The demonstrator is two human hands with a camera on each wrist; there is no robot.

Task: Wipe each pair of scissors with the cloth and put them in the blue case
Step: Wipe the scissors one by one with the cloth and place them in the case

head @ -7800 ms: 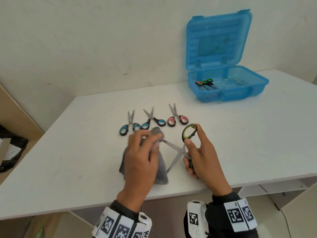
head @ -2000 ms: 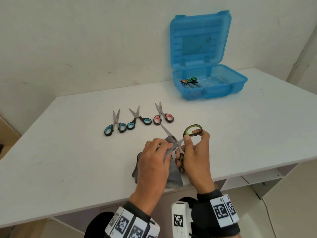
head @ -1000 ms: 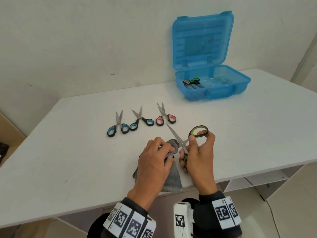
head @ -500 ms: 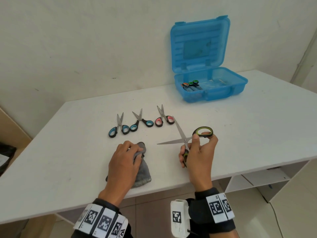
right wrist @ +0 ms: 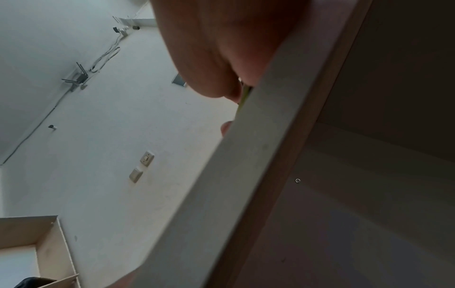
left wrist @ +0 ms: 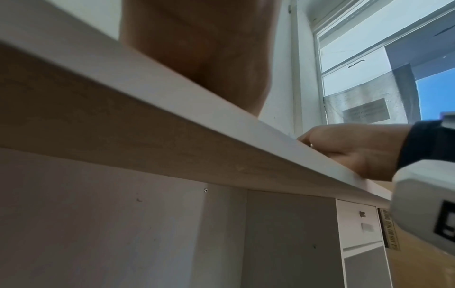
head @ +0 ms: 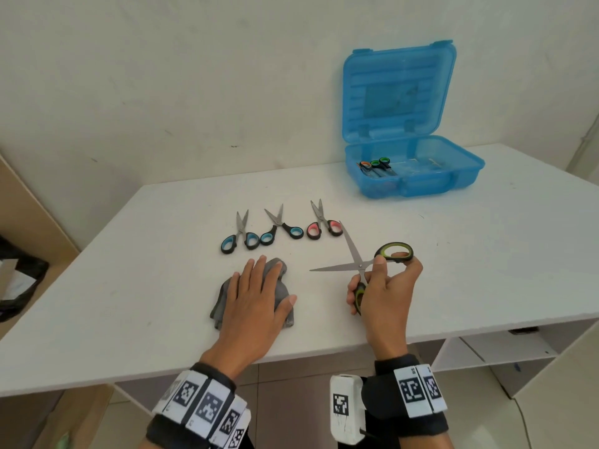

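Observation:
My right hand [head: 384,288] holds the green-handled scissors [head: 358,265] by their loops, blades spread wide above the table. My left hand [head: 256,294] lies flat with straight fingers on the grey cloth [head: 223,298], pressing it to the table. Three more pairs lie in a row beyond the cloth: blue-handled scissors [head: 240,236], a second blue-handled pair [head: 280,226] and red-handled scissors [head: 322,222]. The blue case [head: 460,176] stands open at the back right, with scissors [head: 376,166] inside it. Both wrist views show mostly the table's edge from below.
The white table [head: 486,254] reaches from the wall to the front edge under my wrists. Shelves [head: 492,354] sit below on the right. A dark bag [head: 19,286] lies on the floor at the left.
My left hand has drawn the cloth away from the scissors to the left and flattened on it. The right hand keeps the scissors, their blades now spread wide.

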